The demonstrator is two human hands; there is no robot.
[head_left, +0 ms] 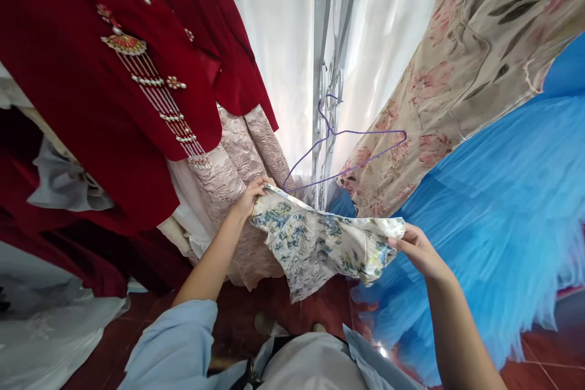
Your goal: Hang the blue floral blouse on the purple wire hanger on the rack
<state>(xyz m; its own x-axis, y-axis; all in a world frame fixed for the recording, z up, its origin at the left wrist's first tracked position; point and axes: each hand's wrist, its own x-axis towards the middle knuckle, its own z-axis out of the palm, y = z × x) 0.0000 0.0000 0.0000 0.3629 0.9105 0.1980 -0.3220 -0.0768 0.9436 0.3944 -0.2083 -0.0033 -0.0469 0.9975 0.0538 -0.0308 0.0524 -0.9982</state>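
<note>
A floral fabric piece (320, 241) is held stretched between both hands at mid-frame, above the red floor (274, 298). The left hand (250, 196) is closed on the piece's upper left corner, its grip pinching the cloth between thumb and fingers. The right hand (418, 248) is closed on the right end, the edge pinched between thumb and fingertips. The long axis of the piece runs left to right, sloping slightly down toward the right hand; the loose lower part hangs below the held edge.

A purple wire hanger (347, 152) is seen hooked on a white metal frame (326, 73), empty, directly above and behind the held edge. It lies nearer the left hand than the right.

A red embroidered jacket (114, 85) hangs to the left, a beige floral garment (457, 73) and blue tulle (493, 213) to the right.
</note>
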